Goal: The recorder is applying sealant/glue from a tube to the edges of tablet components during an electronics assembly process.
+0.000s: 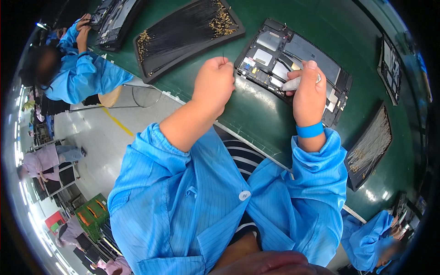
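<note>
My left hand is closed in a pinch just left of an opened tablet-like device. A thin dark strand sticks up from its fingertips; the rest of it is hidden in the fist. Over the device's near edge, my right hand, with a blue band on the wrist, grips a white pen-like tool. The tool's tapered tip points left, down at the device's inner parts. Dark panels, silver plates and small boards show inside the device, which lies on the green table.
A black tray of thin black cables with gold ends lies at the far left. Another tray with pale cables is at the right, below a second opened device. Co-workers in blue sit on both sides.
</note>
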A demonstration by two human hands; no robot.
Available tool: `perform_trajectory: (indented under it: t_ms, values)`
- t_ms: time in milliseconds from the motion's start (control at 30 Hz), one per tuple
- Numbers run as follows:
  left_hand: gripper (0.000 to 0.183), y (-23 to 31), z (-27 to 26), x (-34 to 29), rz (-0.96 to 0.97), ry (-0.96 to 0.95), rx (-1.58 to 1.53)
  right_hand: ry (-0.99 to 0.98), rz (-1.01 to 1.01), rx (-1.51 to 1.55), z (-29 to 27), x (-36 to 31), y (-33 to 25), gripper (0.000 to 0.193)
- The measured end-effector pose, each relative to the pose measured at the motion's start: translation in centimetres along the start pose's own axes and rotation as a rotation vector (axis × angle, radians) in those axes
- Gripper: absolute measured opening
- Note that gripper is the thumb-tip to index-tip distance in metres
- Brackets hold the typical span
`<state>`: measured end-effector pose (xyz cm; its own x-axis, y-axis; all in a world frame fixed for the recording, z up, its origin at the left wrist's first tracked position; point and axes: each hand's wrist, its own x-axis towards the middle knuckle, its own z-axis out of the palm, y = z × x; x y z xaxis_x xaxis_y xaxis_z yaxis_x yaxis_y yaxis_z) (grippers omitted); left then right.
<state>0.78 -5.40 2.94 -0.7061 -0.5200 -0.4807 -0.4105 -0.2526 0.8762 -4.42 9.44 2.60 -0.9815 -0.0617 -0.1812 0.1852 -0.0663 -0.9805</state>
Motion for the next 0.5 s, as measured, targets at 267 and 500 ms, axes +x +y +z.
perform_trajectory:
  t_ms: [267,500]
  values:
    - [0.035,-2.0,-2.3,-3.8,-0.469,-0.562,0.115,-0.029,-0.015,-0.071,-0.3,0.1,-0.3,0.044]
    - [0.028,-1.3,-1.0,-1.8,-0.525,-0.600,-0.014,-0.025,0.028,-0.022,-0.2,0.3,-0.6,0.046]
